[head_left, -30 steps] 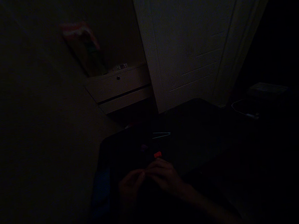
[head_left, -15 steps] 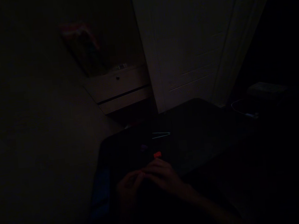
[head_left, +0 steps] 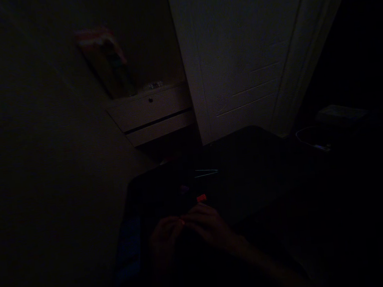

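Note:
The scene is very dark. Over the near part of a black table [head_left: 242, 174], my left hand [head_left: 165, 237] and my right hand [head_left: 209, 226] meet at their fingertips. Between the pinched fingers shows a tiny reddish-orange piece [head_left: 182, 221]; its kind is too small and dim to make out. Both hands are closed around it. Just beyond my right fingers lies a bright orange-red block-like piece [head_left: 201, 197]. Farther off are a dim purple lump [head_left: 184, 189] and a thin V-shaped pair of tweezers [head_left: 206, 172], its joined end pointing right.
A blue flat object [head_left: 129, 248] lies at the table's left edge. Behind the table stand a drawer unit [head_left: 153, 108] and a pale panelled door [head_left: 234, 66]. A white cable [head_left: 302, 138] and a box [head_left: 341, 114] are at the right.
Both hands stay nearly in place, with the fingertips shifted very slightly around the small reddish piece. The things on the table have not moved.

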The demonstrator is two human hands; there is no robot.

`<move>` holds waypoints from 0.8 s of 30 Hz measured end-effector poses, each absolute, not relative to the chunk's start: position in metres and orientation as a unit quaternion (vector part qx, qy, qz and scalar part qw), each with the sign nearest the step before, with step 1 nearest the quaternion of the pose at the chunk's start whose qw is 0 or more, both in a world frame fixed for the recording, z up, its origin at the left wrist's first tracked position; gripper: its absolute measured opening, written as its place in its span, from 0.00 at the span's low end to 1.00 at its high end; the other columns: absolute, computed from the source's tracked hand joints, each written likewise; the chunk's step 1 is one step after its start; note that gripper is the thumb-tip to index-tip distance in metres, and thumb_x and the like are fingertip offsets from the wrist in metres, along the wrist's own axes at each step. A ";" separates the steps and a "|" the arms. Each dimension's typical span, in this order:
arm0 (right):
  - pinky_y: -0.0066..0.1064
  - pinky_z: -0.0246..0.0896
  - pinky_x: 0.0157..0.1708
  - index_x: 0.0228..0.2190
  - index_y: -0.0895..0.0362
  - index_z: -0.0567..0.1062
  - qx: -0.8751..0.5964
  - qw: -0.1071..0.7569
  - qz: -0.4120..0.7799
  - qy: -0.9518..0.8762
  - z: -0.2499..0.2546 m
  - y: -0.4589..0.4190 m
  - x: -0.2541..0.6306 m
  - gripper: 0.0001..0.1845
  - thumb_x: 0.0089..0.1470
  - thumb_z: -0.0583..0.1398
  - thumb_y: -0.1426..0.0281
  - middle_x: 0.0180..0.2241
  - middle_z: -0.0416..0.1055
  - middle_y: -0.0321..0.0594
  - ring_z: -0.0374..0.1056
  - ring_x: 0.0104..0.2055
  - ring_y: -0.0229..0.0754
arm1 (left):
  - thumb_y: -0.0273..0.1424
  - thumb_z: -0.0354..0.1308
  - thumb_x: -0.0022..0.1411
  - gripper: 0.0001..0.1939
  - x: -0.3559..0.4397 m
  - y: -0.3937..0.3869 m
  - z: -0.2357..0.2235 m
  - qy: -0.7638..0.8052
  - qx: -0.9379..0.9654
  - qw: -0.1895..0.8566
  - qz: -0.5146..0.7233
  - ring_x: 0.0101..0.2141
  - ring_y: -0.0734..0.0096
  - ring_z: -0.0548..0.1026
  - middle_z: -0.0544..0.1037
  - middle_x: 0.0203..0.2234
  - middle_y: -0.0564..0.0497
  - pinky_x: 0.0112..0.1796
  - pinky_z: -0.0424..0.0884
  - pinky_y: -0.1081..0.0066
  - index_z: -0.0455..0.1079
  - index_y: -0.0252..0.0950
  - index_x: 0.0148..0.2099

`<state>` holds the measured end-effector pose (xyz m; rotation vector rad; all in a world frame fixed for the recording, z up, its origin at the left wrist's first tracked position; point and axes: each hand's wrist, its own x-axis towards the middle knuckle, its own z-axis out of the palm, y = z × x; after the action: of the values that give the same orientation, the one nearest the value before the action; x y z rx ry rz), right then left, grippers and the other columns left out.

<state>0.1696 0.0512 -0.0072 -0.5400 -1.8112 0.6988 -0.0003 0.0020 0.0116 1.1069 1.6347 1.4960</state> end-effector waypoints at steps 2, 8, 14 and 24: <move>0.35 0.73 0.45 0.48 0.53 0.83 -0.226 0.534 0.298 -0.758 -0.006 0.051 0.170 0.12 0.70 0.61 0.64 0.41 0.80 0.43 0.76 0.43 0.43 | 0.40 0.74 0.47 0.17 0.000 0.001 0.013 0.630 0.425 0.322 0.565 0.33 0.56 0.86 0.86 0.29 0.46 0.35 0.81 0.66 0.76 0.37 0.34; 0.34 0.73 0.43 0.48 0.54 0.83 -0.242 0.518 0.336 -0.749 0.000 0.050 0.172 0.13 0.69 0.63 0.62 0.40 0.78 0.42 0.75 0.42 0.42 | 0.43 0.74 0.48 0.24 0.002 0.000 0.018 0.627 0.416 0.358 0.553 0.28 0.58 0.85 0.84 0.25 0.52 0.30 0.79 0.67 0.69 0.40 0.42; 0.35 0.70 0.46 0.41 0.55 0.80 -0.252 0.496 0.323 -0.766 0.002 0.050 0.171 0.07 0.68 0.63 0.65 0.39 0.77 0.41 0.73 0.43 0.43 | 0.47 0.72 0.49 0.21 0.000 0.001 0.019 0.630 0.466 0.335 0.523 0.31 0.55 0.85 0.84 0.30 0.46 0.32 0.79 0.66 0.75 0.38 0.39; 0.41 0.66 0.54 0.44 0.55 0.77 -0.265 0.496 0.262 -0.784 -0.003 0.048 0.172 0.07 0.71 0.59 0.68 0.42 0.76 0.43 0.71 0.47 0.46 | 0.48 0.68 0.57 0.25 0.001 -0.003 0.018 0.615 0.455 0.360 0.534 0.36 0.52 0.86 0.87 0.33 0.44 0.38 0.80 0.63 0.73 0.37 0.50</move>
<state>0.1724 0.0484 -0.0029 -0.6430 -1.8988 0.6340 0.0013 -0.0034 0.0183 1.1738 1.5859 1.3767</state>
